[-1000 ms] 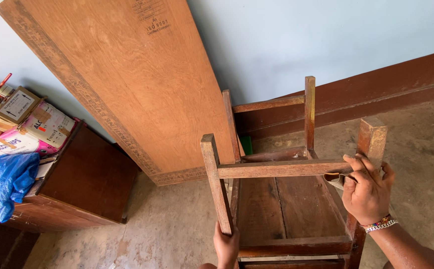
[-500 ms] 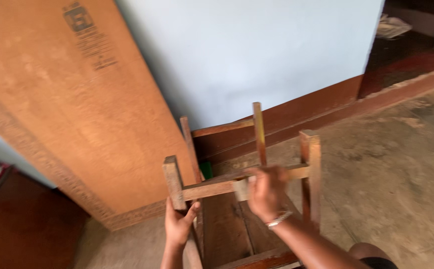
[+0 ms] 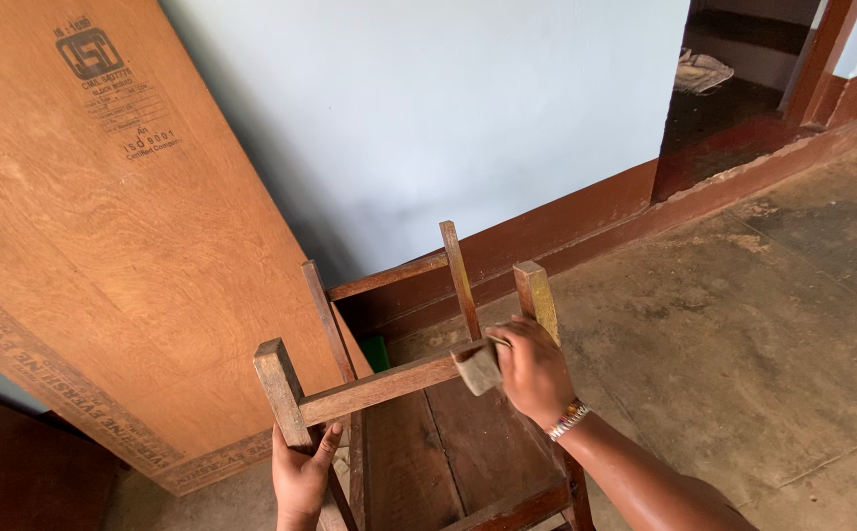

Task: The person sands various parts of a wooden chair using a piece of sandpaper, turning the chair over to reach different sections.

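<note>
Nearest the camera, the left hand [image 3: 303, 479] comes up from the bottom edge and wraps its fingers [image 3: 328, 444] around the lower part of the near-left leg [image 3: 282, 393] of an upturned dark brown wooden stool [image 3: 419, 433], which stands on the concrete floor [image 3: 743, 334] with its legs pointing up. The fingers are closed on that leg, the thumb side hidden behind the wood.

Just beyond, the right hand [image 3: 532, 372], with a beaded bracelet [image 3: 567, 420] at the wrist, rests on the right end of the horizontal wooden rail [image 3: 379, 385] that joins the near-left leg to the near-right leg [image 3: 537, 295]. Its fingers are curled shut around a small grey-brown block [image 3: 478, 368], pressed against the rail's end. What the block is made of cannot be told.

Below the rail, the underside of the stool's seat [image 3: 448, 452] shows as flat dark planks. The two far legs [image 3: 458, 280] rise behind, linked by a second rail [image 3: 386, 278].

To the left, a large sheet of orange-brown plywood [image 3: 114, 246] with printed marks leans against the pale blue wall [image 3: 428, 108], close beside the stool. A small green object [image 3: 374, 352] shows between the stool's far legs and the dark red-brown skirting [image 3: 586, 211]. At the far right, an open doorway [image 3: 733, 88] leads to a dim room.
</note>
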